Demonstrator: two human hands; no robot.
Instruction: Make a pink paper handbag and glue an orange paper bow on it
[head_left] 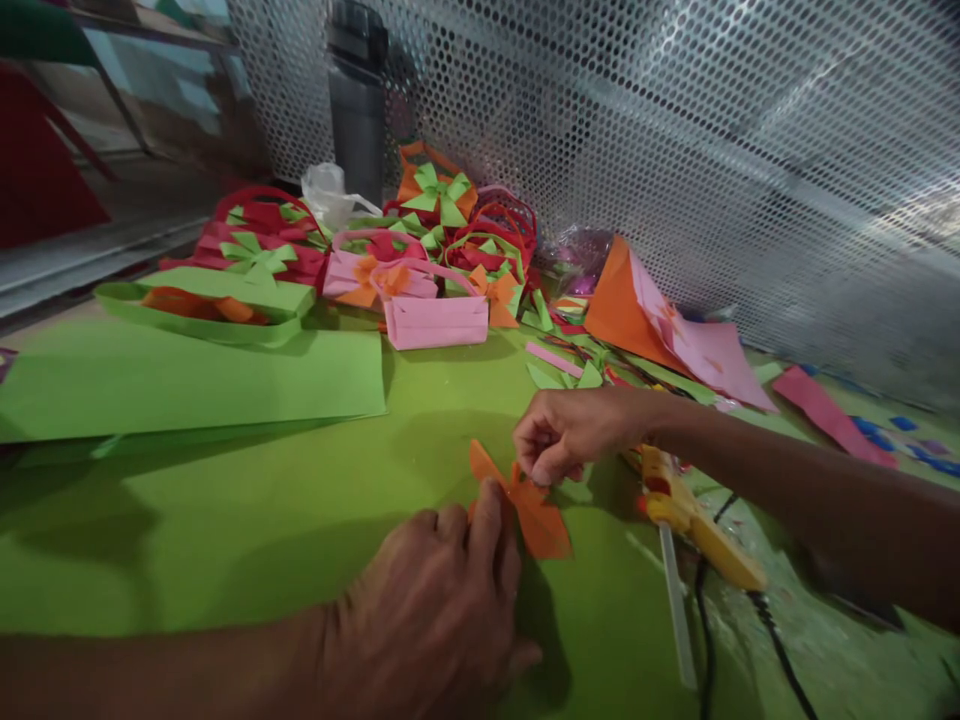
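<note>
In the head view, an orange paper bow lies on the green table, near its front edge and between the two hands. The left hand comes in from below, its fingers curled close together and pressing on the bow's left wing. The right hand pinches thumb and fingertips shut on the bow's middle. A yellow glue gun lies just right of the bow, under the right forearm. Behind, a pink paper bag stands before a pile of red, green and orange bags, with a green sheet to the left.
</note>
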